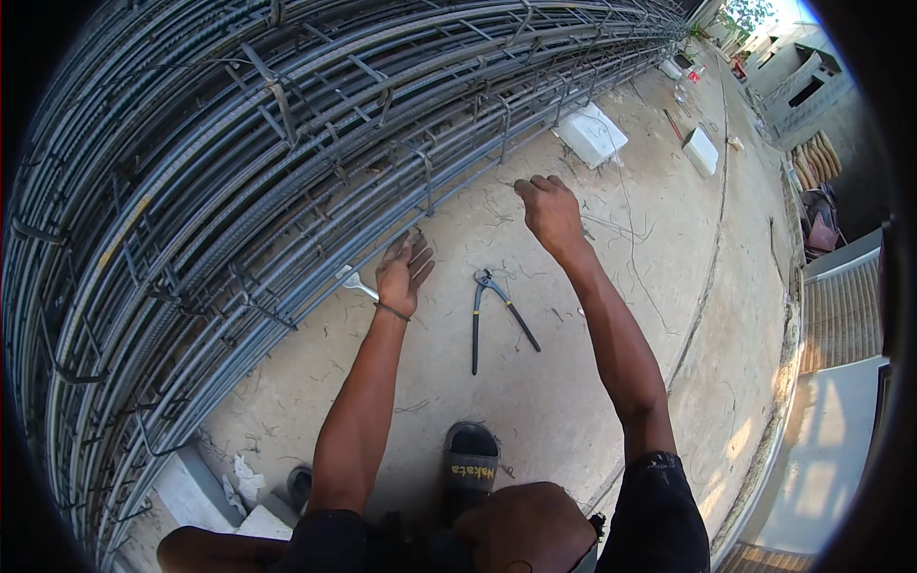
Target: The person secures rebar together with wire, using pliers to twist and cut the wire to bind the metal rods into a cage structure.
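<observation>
My left hand (pixel 405 272) is open beside the lowest bars of a rebar cage stack (pixel 315 158), fingers apart and palm partly turned up. Whether its fingertips touch the bars I cannot tell. A pale object with a narrow handle (pixel 355 280) shows just behind the left wrist. Farther to the right, my right hand (pixel 551 208) is raised over the floor with its fingers pinched together; what is in them, if anything, is too small to make out. Steel-fixer's pincers (pixel 485 281) with black, yellow-banded handles lie spread on the concrete between my forearms.
Thin loose wires (pixel 630 234) and scraps litter the concrete floor (pixel 564 401). Two white blocks, one by the cages (pixel 592 134) and one farther right (pixel 701 151), lie ahead. A red-handled tool (pixel 672 122) is near them. My sandalled foot (pixel 472 458) stands below the pincers.
</observation>
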`<state>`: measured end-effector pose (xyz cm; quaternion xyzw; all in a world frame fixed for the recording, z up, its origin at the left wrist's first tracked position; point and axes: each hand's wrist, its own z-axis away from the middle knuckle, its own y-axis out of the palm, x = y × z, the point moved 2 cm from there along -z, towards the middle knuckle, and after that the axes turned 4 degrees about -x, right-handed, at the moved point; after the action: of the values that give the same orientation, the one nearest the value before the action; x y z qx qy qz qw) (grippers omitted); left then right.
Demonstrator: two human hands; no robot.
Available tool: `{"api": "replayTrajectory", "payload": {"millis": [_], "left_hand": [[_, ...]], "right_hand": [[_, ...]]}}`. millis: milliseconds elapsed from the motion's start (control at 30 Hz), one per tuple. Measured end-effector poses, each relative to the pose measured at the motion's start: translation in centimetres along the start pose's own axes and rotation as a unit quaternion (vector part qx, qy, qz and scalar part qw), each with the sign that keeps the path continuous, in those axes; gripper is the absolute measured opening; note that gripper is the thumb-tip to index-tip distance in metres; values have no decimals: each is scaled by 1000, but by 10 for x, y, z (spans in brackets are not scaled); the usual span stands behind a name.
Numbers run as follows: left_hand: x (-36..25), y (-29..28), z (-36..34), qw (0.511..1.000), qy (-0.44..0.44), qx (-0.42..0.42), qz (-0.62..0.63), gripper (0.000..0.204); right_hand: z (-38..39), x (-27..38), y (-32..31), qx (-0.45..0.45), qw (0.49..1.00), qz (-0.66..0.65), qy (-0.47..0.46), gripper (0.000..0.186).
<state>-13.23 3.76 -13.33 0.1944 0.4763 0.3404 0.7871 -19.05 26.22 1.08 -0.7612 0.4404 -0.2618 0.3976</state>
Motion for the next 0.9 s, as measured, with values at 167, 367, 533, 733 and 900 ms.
{"api": "replayTrajectory", "payload": {"millis": [167,367,533,733,900], "left_hand": [[-3,12,-18,997,-1,-44,59,28],[-2,8,-30,997,58,4,52,26],[-3,16,-21,995,83,-3,58,27],[-2,10,-23,993,43,5,114,26],[-1,12,-18,986,122,-16,-109,17]], "right_hand": [[-24,-7,35,100,987,-34,-119,19],[-51,-16,42,68,982,-86,-152,19],[-61,-15,39,157,975,-78,-137,18],[-58,18,61,144,957,-74,-239,22],[-57,19,52,160,968,-113,-156,17]]}}
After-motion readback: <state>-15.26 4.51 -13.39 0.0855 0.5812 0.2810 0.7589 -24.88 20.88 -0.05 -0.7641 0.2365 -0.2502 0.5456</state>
